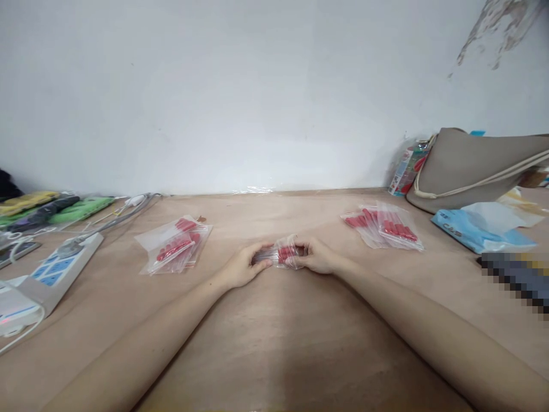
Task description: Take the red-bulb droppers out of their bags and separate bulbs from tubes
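Between my two hands, over the middle of the wooden table (266, 320), is a clear plastic bag (286, 252) with red stick-like pieces inside. My left hand (253, 263) grips its left end, thumb in front and fingers behind. At the right end, my right hand (312, 254) pinches the bag in the same way. A pile of similar clear bags with red pieces (175, 246) lies to the left of my hands. Another pile of such bags (386, 226) lies to the right. What the red pieces are, I cannot make out.
A white power strip (72, 274) with plugs and cables lies at the left, near green and yellow packets (81, 209). On the right stand a grey bag (472, 166) and a bottle (407, 169), with a blue packet (480, 226) in front. A white wall (266, 97) rises behind the table.
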`<state>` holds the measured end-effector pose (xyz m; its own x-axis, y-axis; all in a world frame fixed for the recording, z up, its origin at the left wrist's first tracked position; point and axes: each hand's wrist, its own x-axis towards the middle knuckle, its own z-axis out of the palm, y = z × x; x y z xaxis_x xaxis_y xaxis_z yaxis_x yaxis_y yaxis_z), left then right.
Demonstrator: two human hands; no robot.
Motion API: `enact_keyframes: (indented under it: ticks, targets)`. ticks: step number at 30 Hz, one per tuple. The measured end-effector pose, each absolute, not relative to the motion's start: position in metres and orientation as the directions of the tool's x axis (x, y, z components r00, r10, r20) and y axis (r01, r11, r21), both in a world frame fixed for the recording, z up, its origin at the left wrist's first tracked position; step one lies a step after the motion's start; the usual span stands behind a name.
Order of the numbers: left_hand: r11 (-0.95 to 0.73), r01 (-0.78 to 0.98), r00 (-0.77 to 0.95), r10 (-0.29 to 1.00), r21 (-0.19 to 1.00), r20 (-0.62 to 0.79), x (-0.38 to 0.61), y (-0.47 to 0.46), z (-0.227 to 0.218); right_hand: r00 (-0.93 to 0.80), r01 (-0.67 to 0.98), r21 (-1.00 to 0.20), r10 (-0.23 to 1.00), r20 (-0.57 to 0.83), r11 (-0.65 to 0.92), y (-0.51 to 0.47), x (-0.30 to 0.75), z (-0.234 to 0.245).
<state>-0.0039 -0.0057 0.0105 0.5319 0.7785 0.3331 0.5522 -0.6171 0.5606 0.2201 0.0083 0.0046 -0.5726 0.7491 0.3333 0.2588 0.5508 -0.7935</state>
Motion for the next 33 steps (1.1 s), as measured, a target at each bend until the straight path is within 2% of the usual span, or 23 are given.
enact_keyframes:
  ticks: [4, 7, 9, 15, 19, 22, 24, 26, 28, 30, 31, 33]
  targets:
    - [-0.597, 0.562, 0.517, 0.794, 0.573, 0.320, -0.004, -0.004, 0.009, -0.542, 0.122, -0.924, 0.804, 0.245, 0.363, 0.010, 0.221, 0.005]
    - [-0.587, 0.569, 0.513, 0.801, 0.576, 0.309, -0.006, -0.002, 0.007, -0.413, 0.112, -0.987, 0.909, 0.062, 0.118, 0.012, 0.229, 0.007]
    - [-0.586, 0.573, 0.507, 0.803, 0.572, 0.314, -0.008, -0.001, 0.006, -0.365, 0.073, -0.997, 0.931, -0.032, -0.005, 0.013, 0.235, 0.009]
    - [-0.571, 0.618, 0.483, 0.818, 0.540, 0.313, -0.011, 0.000, 0.003, -0.383, -0.145, -0.968, 0.914, -0.135, -0.204, 0.016, 0.240, 0.009]
    - [-0.583, 0.649, 0.497, 0.811, 0.489, 0.307, -0.012, -0.001, 0.008, -0.314, -0.123, -0.964, 0.931, -0.188, -0.236, 0.019, 0.246, 0.016]
    - [-0.590, 0.696, 0.501, 0.808, 0.410, 0.310, -0.017, -0.002, 0.013, -0.207, -0.028, -0.995, 0.974, -0.090, -0.098, 0.022, 0.264, 0.030]
    - [-0.582, 0.723, 0.488, 0.812, 0.372, 0.321, -0.020, -0.003, 0.016, -0.087, 0.034, -0.998, 0.995, 0.044, 0.047, 0.026, 0.277, 0.038]
    - [-0.584, 0.731, 0.478, 0.807, 0.352, 0.347, -0.023, -0.002, 0.016, 0.036, 0.173, -0.966, 0.978, 0.203, 0.194, 0.028, 0.288, 0.041]
    - [-0.598, 0.725, 0.476, 0.794, 0.342, 0.378, -0.024, -0.002, 0.015, 0.081, 0.406, -0.843, 0.905, 0.419, 0.353, 0.029, 0.292, 0.037]
    - [-0.598, 0.720, 0.473, 0.794, 0.352, 0.381, -0.025, -0.001, 0.014, 0.009, 0.615, -0.627, 0.790, 0.613, 0.479, 0.026, 0.289, 0.030]
    - [-0.590, 0.720, 0.471, 0.802, 0.365, 0.367, -0.025, -0.001, 0.014, -0.057, 0.686, -0.512, 0.740, 0.670, 0.517, 0.023, 0.285, 0.025]
    - [-0.565, 0.727, 0.467, 0.824, 0.392, 0.321, -0.024, -0.001, 0.014, -0.199, 0.784, -0.318, 0.701, 0.685, 0.533, 0.016, 0.276, 0.018]
